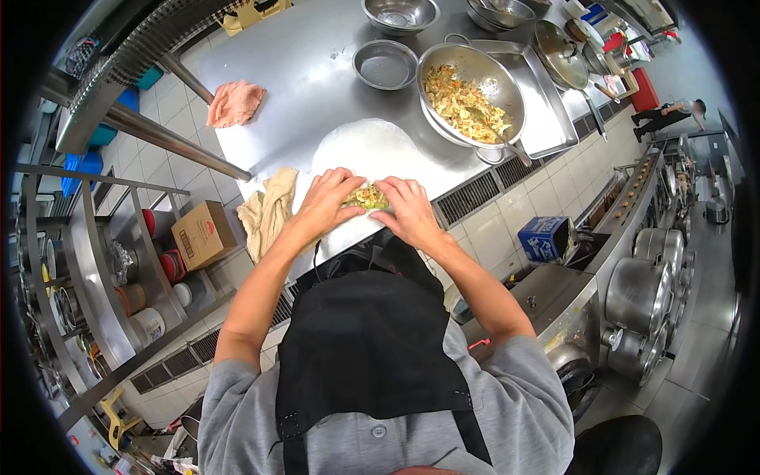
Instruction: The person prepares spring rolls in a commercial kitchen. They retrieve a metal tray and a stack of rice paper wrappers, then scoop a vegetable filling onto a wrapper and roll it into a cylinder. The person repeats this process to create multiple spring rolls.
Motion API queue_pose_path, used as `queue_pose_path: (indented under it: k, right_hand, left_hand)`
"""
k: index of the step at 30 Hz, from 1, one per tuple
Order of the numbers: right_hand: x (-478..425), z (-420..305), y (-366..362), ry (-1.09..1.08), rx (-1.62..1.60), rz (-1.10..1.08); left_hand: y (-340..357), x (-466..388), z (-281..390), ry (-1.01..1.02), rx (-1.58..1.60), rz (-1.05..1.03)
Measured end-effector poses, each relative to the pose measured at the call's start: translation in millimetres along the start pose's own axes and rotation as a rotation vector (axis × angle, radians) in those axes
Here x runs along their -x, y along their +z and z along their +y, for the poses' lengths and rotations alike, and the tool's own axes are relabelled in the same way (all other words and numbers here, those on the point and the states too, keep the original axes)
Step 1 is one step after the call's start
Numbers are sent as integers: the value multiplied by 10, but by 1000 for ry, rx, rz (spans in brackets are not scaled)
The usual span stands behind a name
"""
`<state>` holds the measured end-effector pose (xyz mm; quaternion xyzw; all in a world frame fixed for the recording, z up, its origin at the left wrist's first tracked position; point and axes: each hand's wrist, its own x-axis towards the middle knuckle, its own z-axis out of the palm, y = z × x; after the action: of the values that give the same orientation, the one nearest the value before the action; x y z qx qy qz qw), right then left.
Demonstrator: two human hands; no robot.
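Observation:
On the steel worktable (285, 71) before me lies a pale round wrapper sheet (362, 145), with a small heap of chopped vegetable filling (367, 196) near its close edge. My left hand (328, 202) rests at the left side of the heap and my right hand (408, 209) at its right side, fingers and thumbs curved around it. Whether the fingers also hold the sheet's edge, I cannot tell. Beyond my right hand stands a perforated metal colander (512, 77) of mixed shredded filling (460, 104), with a metal spoon (513, 148) in it.
A beige cloth (270, 208) lies left of my left hand; a pink cloth (235, 103) is farther off. Metal bowls (385, 65) and a rectangular tray (552, 110) stand beyond. A shelf rack (98, 279) is at left, a stove with pots (638, 294) at right. A person (668, 114) stands far right.

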<state>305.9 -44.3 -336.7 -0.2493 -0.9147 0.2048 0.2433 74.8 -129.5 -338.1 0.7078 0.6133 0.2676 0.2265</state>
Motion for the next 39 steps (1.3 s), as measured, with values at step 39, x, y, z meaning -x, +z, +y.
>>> queue_pose_path:
  k: [39]
  right_hand:
    - [57, 212, 194, 262, -205, 88]
  left_hand:
    - [166, -50, -109, -116, 129, 160]
